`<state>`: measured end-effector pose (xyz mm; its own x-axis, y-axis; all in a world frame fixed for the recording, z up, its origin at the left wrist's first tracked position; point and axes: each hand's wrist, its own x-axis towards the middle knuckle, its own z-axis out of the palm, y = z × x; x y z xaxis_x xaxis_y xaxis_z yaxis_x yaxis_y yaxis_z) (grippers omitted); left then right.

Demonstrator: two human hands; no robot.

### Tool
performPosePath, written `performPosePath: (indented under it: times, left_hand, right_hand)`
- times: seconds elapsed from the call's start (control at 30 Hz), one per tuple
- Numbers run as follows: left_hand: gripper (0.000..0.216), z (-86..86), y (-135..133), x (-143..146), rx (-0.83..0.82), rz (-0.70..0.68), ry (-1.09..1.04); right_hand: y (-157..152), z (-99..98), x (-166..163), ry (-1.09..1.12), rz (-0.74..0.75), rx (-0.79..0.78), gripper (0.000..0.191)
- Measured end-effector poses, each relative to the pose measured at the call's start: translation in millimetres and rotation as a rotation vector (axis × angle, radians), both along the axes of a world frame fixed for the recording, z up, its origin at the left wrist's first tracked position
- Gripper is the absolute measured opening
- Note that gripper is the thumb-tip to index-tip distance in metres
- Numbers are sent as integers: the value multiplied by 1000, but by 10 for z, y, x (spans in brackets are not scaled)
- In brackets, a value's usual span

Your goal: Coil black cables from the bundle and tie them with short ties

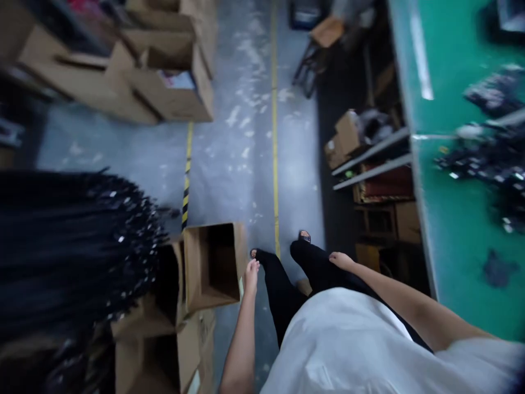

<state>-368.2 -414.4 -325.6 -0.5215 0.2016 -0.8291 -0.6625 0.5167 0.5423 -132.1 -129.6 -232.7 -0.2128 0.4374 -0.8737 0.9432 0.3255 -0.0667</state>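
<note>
My left hand (251, 272) hangs beside an open cardboard box (241, 257), its fingers loosely curled and nothing visible in them. Whether it brushes the box's edge, I cannot tell. On the other side, my right hand (342, 261) is held by the thigh of my black trousers (320, 265), fingers loose, with no object showing. Below me are my white top (340, 339) and sandalled feet on the grey floor.
More cardboard boxes (174, 96) stand ahead on the left. Black strips with shiny pieces (135, 235) hang at left. A yellow line (274, 137) runs along the floor. At right, a green-topped table (455, 230) carries dark shiny pieces; shelves and a stool (326, 33) flank the aisle.
</note>
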Motion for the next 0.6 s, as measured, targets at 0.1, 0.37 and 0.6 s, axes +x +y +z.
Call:
performPosePath:
  times: [0.1,0.37,0.6]
  left_hand:
    - [32,245,522,316,-5,-155,13]
    - [38,788,2078,1394,31,-461,-3]
    - [36,1288,3593,1718,299,-732,2]
  right_hand:
    - [256,54,500,77,-162,-30,30]
    - [1038,491,1585,446,-545,-62,16]
    - [2131,1412,2280,864,-988,260,34]
